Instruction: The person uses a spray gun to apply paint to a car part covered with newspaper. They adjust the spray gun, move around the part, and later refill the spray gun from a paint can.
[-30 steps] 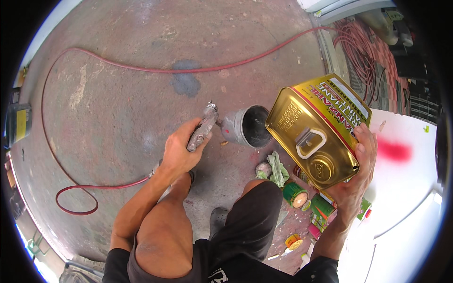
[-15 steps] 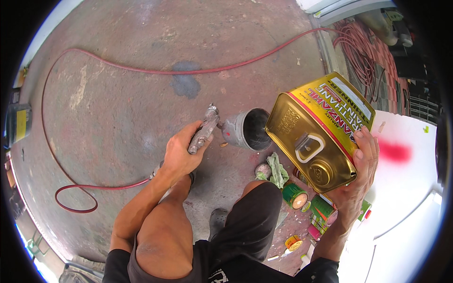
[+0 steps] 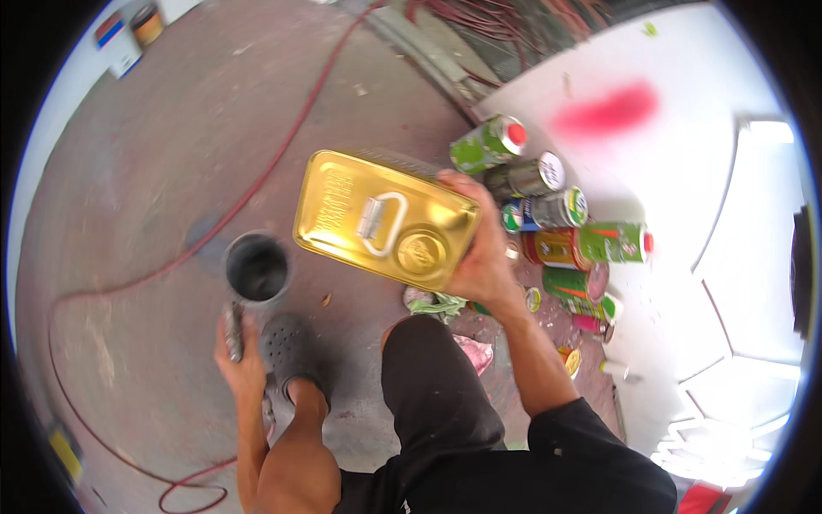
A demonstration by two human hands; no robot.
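My left hand point(image 3: 244, 370) is closed around the body of a paint spray gun point(image 3: 233, 332). The gun's open round cup point(image 3: 258, 267) faces up just beyond the hand, dark inside. In my right hand point(image 3: 485, 248) is a rectangular metal thinner can point(image 3: 338, 193), gripped at its right end. Its gold top faces me, with a folding white handle point(image 3: 390, 224) and a round cap area point(image 3: 421, 253). The can is held to the right of the cup, apart from it. Most of its printed sides are hidden.
Several paint cans, among them a green one with a red cap point(image 3: 488, 146), stand at right beside a white panel point(image 3: 685, 171) with a red sprayed patch. A pale green rag point(image 3: 438, 306) lies near my knee. A red air hose point(image 3: 274, 163) crosses the floor; my clog point(image 3: 291, 347) is beside the gun.
The thinner can has gone from tilted at the cup's rim to more level and apart from it. The view has swung right, showing more cans. The spray gun now sits lower left in view.
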